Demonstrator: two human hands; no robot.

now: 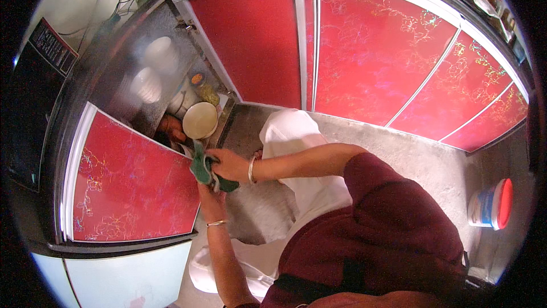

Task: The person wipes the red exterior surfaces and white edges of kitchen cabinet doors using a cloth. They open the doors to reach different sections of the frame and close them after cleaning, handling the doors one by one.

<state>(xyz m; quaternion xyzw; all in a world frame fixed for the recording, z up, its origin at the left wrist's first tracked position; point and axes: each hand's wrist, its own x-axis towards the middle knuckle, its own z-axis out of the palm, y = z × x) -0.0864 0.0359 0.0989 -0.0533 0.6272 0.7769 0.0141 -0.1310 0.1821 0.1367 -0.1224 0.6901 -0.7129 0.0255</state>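
Observation:
A crumpled green cloth with pale edges (203, 167) is held between both hands, in front of the open cabinet. My right hand (230, 165) grips it from the right side, a bangle at the wrist. Below the cloth is my left hand (210, 194), also with a bangle; the cloth covers its fingers. Just above the hands, a cream-coloured bowl (200, 120) stands at the edge of the lower cabinet space. Brown rounded items (172, 127), not clear enough to name, lie beside it.
Stacked white bowls (146, 85) and more white dishes (160, 51) are on the cabinet shelf. A jar with an orange lid (207, 93) stands lower. Open red cabinet doors (136, 179) (252, 43) flank the opening. A red-lidded white bucket (485, 209) is at the far right.

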